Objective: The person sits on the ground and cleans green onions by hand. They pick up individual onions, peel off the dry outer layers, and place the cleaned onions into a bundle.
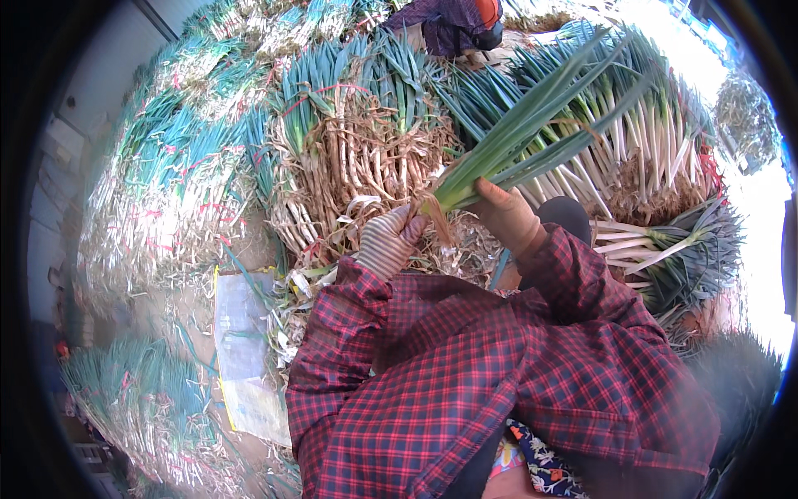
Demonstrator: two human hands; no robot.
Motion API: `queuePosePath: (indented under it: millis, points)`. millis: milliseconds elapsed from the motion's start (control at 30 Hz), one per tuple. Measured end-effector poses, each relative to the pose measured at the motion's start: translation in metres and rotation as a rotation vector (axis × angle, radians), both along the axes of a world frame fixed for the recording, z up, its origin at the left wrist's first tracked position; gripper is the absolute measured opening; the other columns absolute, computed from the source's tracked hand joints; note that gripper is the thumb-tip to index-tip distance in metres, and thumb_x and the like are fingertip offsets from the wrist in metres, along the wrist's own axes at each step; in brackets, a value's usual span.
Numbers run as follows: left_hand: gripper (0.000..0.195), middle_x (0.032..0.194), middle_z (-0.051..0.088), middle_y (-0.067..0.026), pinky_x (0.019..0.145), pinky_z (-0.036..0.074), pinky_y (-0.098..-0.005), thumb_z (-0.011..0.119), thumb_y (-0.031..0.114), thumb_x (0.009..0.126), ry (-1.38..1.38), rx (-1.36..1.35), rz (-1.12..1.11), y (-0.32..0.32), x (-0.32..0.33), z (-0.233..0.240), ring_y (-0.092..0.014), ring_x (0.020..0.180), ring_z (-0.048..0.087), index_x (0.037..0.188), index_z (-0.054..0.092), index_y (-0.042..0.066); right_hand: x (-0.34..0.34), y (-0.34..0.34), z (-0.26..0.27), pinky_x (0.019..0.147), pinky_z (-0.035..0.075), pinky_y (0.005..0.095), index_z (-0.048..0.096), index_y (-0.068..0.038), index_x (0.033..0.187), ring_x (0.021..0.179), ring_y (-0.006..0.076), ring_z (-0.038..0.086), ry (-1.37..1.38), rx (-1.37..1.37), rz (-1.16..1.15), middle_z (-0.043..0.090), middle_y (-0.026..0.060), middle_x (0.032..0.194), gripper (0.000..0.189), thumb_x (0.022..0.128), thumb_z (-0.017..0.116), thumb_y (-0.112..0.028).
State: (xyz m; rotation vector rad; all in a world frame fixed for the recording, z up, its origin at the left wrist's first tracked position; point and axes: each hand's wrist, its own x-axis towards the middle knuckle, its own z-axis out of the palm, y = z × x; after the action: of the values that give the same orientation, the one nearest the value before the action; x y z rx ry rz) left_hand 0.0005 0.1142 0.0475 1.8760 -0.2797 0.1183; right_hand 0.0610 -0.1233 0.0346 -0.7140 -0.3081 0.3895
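A large green onion (508, 140), likely a leek, slants up to the right in front of me. Its broad green leaves fan out over the piles behind. My left hand (389, 240), in a striped glove, closes around its lower end, where a dry brown outer leaf (439, 218) hangs down. The white stalk is mostly hidden. Farther up the plant, my right hand (508, 215) in a tan glove grips the base of the leaves, thumb on top. Beyond my left hand stand untrimmed onions (365, 146) with brown, dry-skinned stalks.
Cleaned onions with white stalks (648, 137) lean at the right, above another pile (679, 256). Tied bundles (168, 187) cover the left floor. A pale woven sheet (249, 355) lies by my left side, near loose peelings (290, 312). Another person (449, 25) bends over at the top.
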Motion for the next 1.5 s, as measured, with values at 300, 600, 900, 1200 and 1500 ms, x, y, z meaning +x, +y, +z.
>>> queuePosePath:
  millis: [300,600,900,1200,1500]
  points:
    - [0.042,0.105,0.074,-0.0082,0.077,0.058,-0.0318,0.063,0.037,0.102,0.143,-0.215,-0.055,0.035,0.004,-0.015,-0.014,0.093,0.067,0.124,0.068,0.002,-0.008,0.012,0.009,0.09,0.059,0.0424,0.061,-0.003,0.128,0.106,0.0251,0.069,0.017,-0.018,-0.043,0.07,0.0086,0.118,0.038,0.098,0.069,-0.026]
    - [0.036,0.108,0.069,-0.0148,0.072,0.055,-0.0392,0.045,0.024,0.105,0.262,-0.054,0.649,0.26,-0.068,-0.087,-0.028,0.088,0.068,0.135,0.061,0.01,0.046,-0.064,0.018,0.086,0.06,0.038,0.063,-0.007,0.119,0.101,0.023,0.07,0.172,0.206,-0.325,0.071,0.007,0.113,0.027,0.1,0.067,-0.026]
    - [0.067,0.13,0.059,-0.0184,0.111,0.039,-0.0476,0.073,0.047,0.088,-0.279,0.408,0.64,0.17,-0.077,0.001,-0.033,0.126,0.052,0.135,0.058,0.001,0.037,-0.04,0.008,0.093,0.057,0.0419,0.061,-0.004,0.124,0.11,0.0257,0.066,-0.012,0.17,-0.072,0.068,0.0099,0.122,0.034,0.101,0.065,-0.029]
    - [0.035,0.1,0.073,-0.0071,0.079,0.055,-0.0279,0.079,0.018,0.09,-0.034,-0.122,0.082,-0.005,-0.008,0.026,-0.014,0.089,0.068,0.119,0.07,-0.001,0.003,-0.02,0.01,0.108,0.05,0.0487,0.061,0.002,0.128,0.122,0.0334,0.063,-0.015,0.202,0.16,0.067,0.0162,0.128,0.038,0.093,0.066,-0.013]
    - [0.019,0.087,0.071,-0.0077,0.065,0.056,-0.032,0.062,0.017,0.101,-0.165,0.105,0.364,0.009,-0.005,-0.023,-0.019,0.071,0.066,0.11,0.069,0.002,-0.009,-0.022,-0.007,0.106,0.047,0.0495,0.064,0.003,0.121,0.118,0.0321,0.064,-0.091,0.158,0.146,0.068,0.0201,0.123,0.043,0.086,0.075,-0.02]
